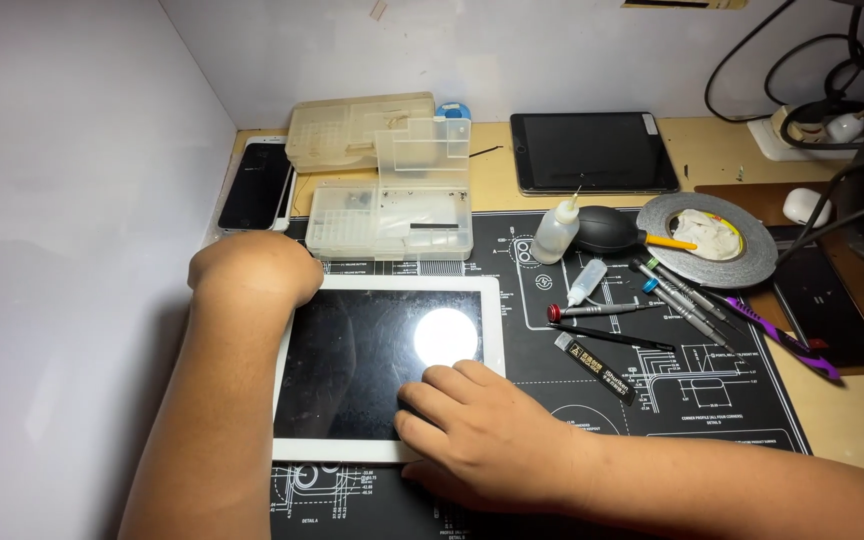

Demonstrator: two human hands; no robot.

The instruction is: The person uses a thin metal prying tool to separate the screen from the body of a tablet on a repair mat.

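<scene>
From the head camera I see my left hand [257, 268] curled over the top-left corner of the white-framed, dark-screened tablet [372, 365] lying on the black printed mat [592, 400]; my right hand [477, 430] lies flat, fingers spread, on its lower edge.

Tablet [382, 365] glass glossy, white bezel smooth; mat [712, 390] matt black; boxes [392, 210] translucent plastic.
</scene>
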